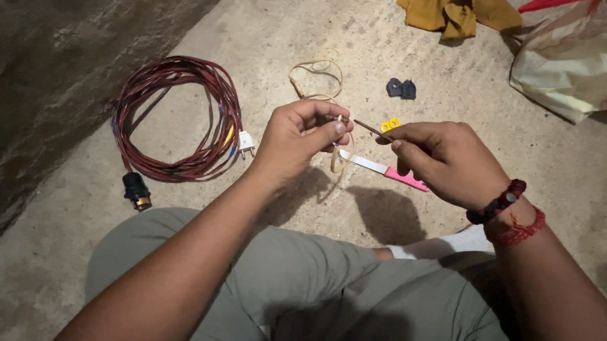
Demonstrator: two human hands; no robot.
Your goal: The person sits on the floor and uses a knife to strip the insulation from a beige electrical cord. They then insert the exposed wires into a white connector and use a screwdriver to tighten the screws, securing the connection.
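Bare concrete floor (pixel 427 65) served as the work surface, with the person seated cross-legged and lit from above. Nearest the camera, the left hand (pixel 298 145) was closed around a small white fitting (pixel 338 128) at the end of a thin pale cord (pixel 316 69), which trailed away across the floor. The right hand (pixel 449 160) was closed on a slim screwdriver (pixel 372 130), its tip set against the fitting. Risk noted: the tip lay close to the left fingertips (pixel 335 133), so a slip under pressure could jab them, and the small fitting could twist out of the pinch. Just beyond the hands lay a pink-handled blade (pixel 384 170), edge exposed and within reach of a dropped wrist. Farther left sat a coiled red cable (pixel 178 117) with a white plug (pixel 246 144) and black lamp holder (pixel 136 190). Whether anything was live could not be told.
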